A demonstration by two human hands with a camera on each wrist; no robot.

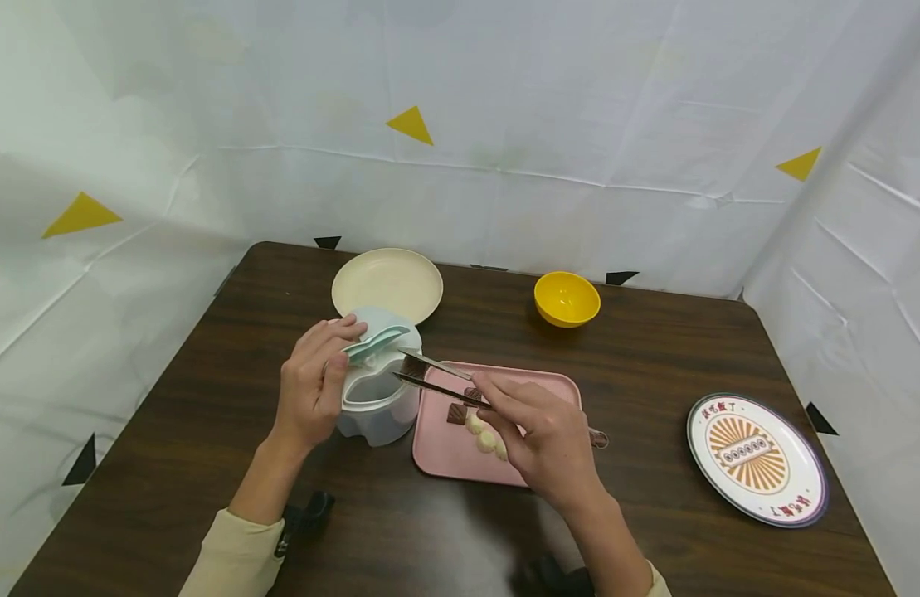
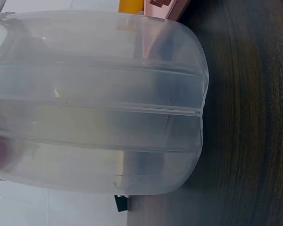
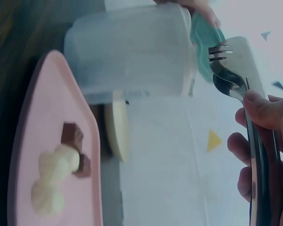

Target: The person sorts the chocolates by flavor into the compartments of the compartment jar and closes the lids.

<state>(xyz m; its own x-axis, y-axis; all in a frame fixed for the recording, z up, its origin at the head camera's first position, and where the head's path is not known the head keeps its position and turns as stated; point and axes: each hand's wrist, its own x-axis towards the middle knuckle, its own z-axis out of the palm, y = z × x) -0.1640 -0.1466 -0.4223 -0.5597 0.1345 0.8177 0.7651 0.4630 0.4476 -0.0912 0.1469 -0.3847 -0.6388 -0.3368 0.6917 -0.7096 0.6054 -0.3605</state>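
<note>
My left hand [image 1: 312, 373] holds up the pale green flip lid [image 1: 377, 342] of a translucent plastic container [image 1: 381, 420], fingers behind the lid and thumb in front. My right hand [image 1: 542, 431] grips metal serving tongs [image 1: 448, 387], which have a spoon end and a fork end [image 3: 220, 52]. The tong tips are over the container's opening, with a dark brown chocolate piece [image 1: 413, 367] between them in the head view. Below the right hand, a pink tray [image 1: 448, 460] bears brown chocolate pieces [image 1: 456, 414] and cream-coloured round pieces [image 1: 486, 441].
Behind the container lies a cream plate [image 1: 388, 282]. A yellow bowl [image 1: 567, 299] stands at the back, right of centre. On the right is a white patterned plate [image 1: 758, 460]. White sheeting [image 1: 504, 108] hangs around the dark wooden table [image 1: 385, 522].
</note>
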